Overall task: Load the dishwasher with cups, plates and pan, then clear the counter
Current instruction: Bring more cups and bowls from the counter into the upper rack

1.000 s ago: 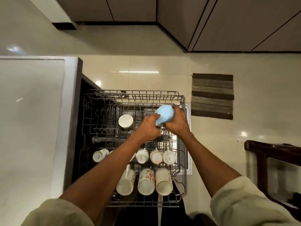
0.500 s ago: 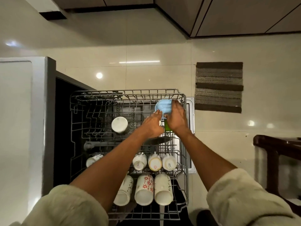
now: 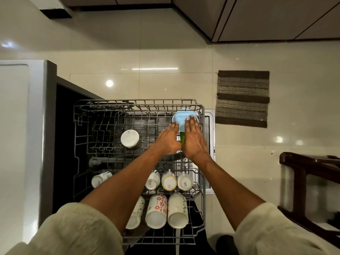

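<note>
Resting flat, fingers straight, both hands — left hand (image 3: 168,139), right hand (image 3: 193,139) — touch a blue cup (image 3: 181,118). Just beyond their fingertips runs the rack's (image 3: 139,105) far rim; open wire rows lie left.

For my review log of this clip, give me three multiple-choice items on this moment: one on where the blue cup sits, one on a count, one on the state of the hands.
1. Where in the rack is the light blue cup?
A. far right corner
B. near left corner
C. on the floor mat

2. How many tall mugs lie in the nearest row?
A. one
B. three
C. six

3. How are the hands placed?
A. both hanging clear of the rack
B. left hand and right hand both reaching to the blue cup, fingers laid on it
C. one gripping the steel cup

Answers: 1 A, the cup sits against the rack's far right wires. 2 B, three mugs lie side by side. 3 B, straight fingers rest on the cup.
</note>
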Action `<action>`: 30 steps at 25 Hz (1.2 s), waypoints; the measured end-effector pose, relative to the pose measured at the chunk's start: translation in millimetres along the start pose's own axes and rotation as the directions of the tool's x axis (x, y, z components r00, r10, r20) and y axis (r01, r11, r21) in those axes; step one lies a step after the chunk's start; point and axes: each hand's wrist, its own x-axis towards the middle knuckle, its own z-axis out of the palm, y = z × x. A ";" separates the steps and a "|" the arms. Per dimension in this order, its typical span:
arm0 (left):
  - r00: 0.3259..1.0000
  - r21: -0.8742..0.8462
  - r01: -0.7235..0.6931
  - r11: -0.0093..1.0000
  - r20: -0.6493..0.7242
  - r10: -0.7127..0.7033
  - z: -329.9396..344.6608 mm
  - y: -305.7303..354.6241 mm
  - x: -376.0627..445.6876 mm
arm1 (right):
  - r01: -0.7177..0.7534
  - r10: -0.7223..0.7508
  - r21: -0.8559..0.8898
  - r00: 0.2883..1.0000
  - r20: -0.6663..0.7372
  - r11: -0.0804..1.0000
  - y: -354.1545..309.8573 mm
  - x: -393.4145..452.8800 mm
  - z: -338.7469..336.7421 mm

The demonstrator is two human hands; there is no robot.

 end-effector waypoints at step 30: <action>0.457 -0.276 0.072 0.959 -0.845 -0.277 82.7 -81.2 -425.4 | 0.812 -0.856 -0.270 0.499 -0.137 0.517 -220.7 -309.4 -24.2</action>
